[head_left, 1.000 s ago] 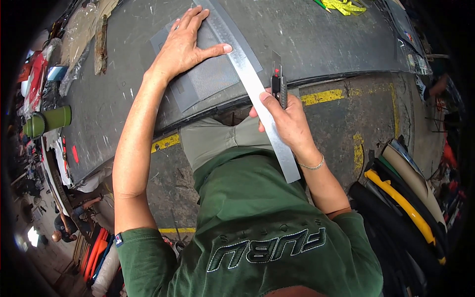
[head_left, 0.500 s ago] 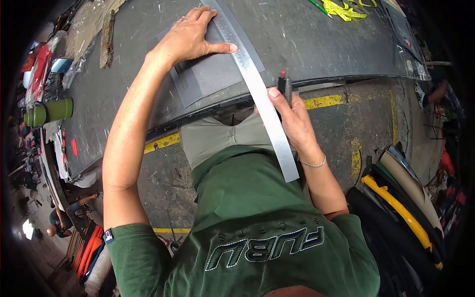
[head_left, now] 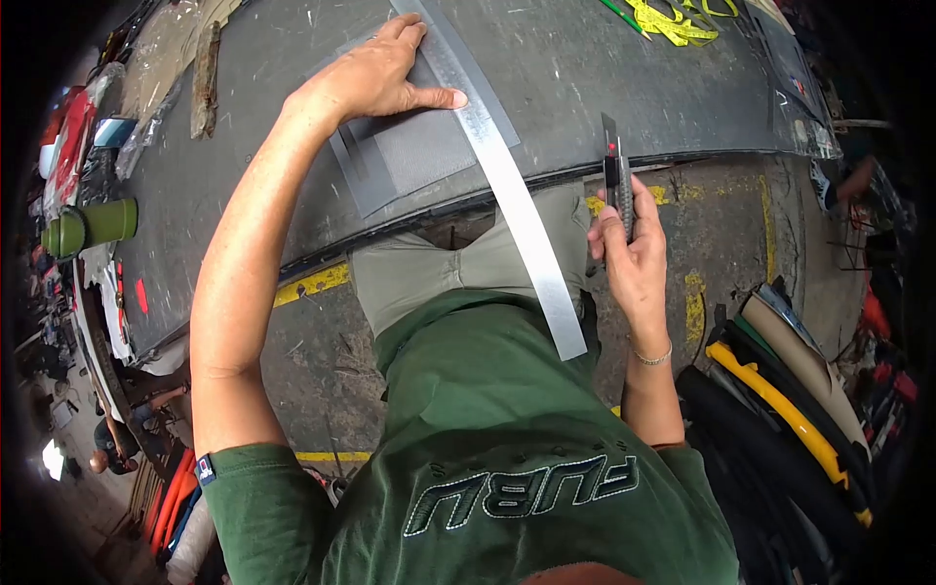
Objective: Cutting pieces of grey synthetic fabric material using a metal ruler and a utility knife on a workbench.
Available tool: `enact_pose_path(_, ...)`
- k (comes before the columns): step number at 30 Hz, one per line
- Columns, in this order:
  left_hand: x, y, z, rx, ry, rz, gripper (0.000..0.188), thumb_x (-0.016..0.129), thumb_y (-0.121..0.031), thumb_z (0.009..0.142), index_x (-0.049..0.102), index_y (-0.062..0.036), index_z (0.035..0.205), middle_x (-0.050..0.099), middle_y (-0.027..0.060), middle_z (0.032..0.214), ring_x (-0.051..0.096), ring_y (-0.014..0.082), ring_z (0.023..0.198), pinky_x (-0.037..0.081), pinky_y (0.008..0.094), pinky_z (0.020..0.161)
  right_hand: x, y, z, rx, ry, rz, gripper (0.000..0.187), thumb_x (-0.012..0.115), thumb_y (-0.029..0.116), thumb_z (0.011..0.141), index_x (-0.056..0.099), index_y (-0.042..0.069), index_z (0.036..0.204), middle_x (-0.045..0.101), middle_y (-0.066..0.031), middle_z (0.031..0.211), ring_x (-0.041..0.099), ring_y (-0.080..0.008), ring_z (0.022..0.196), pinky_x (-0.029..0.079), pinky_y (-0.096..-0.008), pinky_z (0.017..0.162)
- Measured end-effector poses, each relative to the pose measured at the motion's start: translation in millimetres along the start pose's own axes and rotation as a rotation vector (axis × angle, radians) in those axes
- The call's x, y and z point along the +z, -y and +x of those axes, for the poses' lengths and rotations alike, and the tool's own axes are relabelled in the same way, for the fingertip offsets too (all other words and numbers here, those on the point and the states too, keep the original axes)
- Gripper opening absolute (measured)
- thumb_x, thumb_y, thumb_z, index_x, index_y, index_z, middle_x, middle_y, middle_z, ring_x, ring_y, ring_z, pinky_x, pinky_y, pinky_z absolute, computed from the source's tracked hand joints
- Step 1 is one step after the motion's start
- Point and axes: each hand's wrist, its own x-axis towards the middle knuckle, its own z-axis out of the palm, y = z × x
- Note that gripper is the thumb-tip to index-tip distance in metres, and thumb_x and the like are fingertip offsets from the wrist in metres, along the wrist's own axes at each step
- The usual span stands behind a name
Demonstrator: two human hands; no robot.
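My left hand (head_left: 366, 83) lies with fingers stretched over a grey mesh-like sheet (head_left: 424, 151) on the dark table. Its thumb and fingertips press on a long metal ruler (head_left: 522, 210), which crosses the sheet and sticks out past the table edge toward my body. Right of the ruler, off the table's near edge, my right hand (head_left: 639, 263) is closed around a black utility knife (head_left: 611, 175) with its dark blade pointing away from me. A slim grey metal tool (head_left: 625, 185) with a thin tip is held alongside the knife; its kind is unclear.
A yellow measuring tape (head_left: 673, 24) and a green pencil (head_left: 624, 19) lie at the table's far right. On the left are a wooden stick (head_left: 206, 83) and a green bottle (head_left: 102, 224). Rolls of material (head_left: 780, 409) stand at lower right. Another person (head_left: 115, 444) is at far left.
My right hand has moved right, away from the ruler, with the knife and slim tool; the knife's blade now shows clearly. My left hand and the ruler have hardly moved.
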Motion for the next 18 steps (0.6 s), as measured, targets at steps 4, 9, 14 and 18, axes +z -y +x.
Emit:
enact_pose_path(4, -22.2, -12.6, -1.6, -0.021, 0.099, -0.049, 0.131, 0.073, -0.086, 0.068, 0.041, 0.0101, 0.151, 0.040, 0.0287, 0.157, 0.053, 0.0446, 0.137, 0.047, 0.0489, 0.115, 8.0, 22.5, 11.7, -0.042, 0.000, 0.093, 0.045, 0.051, 0.007, 0.107, 0.042, -0.003, 0.151, 0.068, -0.0127, 0.116, 0.061, -0.0078, 0.069, 0.051, -0.0231, 0.057)
enact_pose_path(9, -16.0, -4.1, -5.1, 0.004, 0.037, -0.103, 0.130, 0.071, -0.087, 0.069, 0.040, 0.0081, 0.152, 0.039, 0.0282, 0.158, 0.049, 0.0457, 0.141, 0.045, 0.0496, 0.117, 28.1, 50.7, 27.0, -0.114, 0.051, 0.073, 0.050, 0.050, 0.008, 0.108, 0.040, 0.006, 0.157, 0.069, -0.0148, 0.121, 0.061, -0.0063, 0.068, 0.051, -0.0221, 0.055)
enact_pose_path(14, -18.5, -10.8, -4.7, 0.014, 0.056, -0.079, 0.131, 0.074, -0.082, 0.071, 0.037, 0.0160, 0.150, 0.037, 0.0353, 0.156, 0.045, 0.0468, 0.143, 0.041, 0.0468, 0.120, 54.8, 51.3, 62.0, -0.353, 0.088, -0.131, 0.054, 0.054, 0.003, 0.105, 0.046, 0.012, 0.157, 0.069, -0.0166, 0.127, 0.062, -0.0064, 0.064, 0.053, -0.0224, 0.055)
enact_pose_path(18, -23.0, -23.7, -4.9, 0.007, 0.071, -0.051, 0.129, 0.078, -0.078, 0.071, 0.039, 0.0195, 0.147, 0.037, 0.0369, 0.156, 0.036, 0.0454, 0.149, 0.038, 0.0441, 0.122, 76.8, 65.8, 93.6, -0.550, 0.030, -0.383, 0.051, 0.059, 0.002, 0.100, 0.055, 0.011, 0.151, 0.070, -0.0188, 0.121, 0.067, -0.0186, 0.072, 0.055, -0.0315, 0.067)
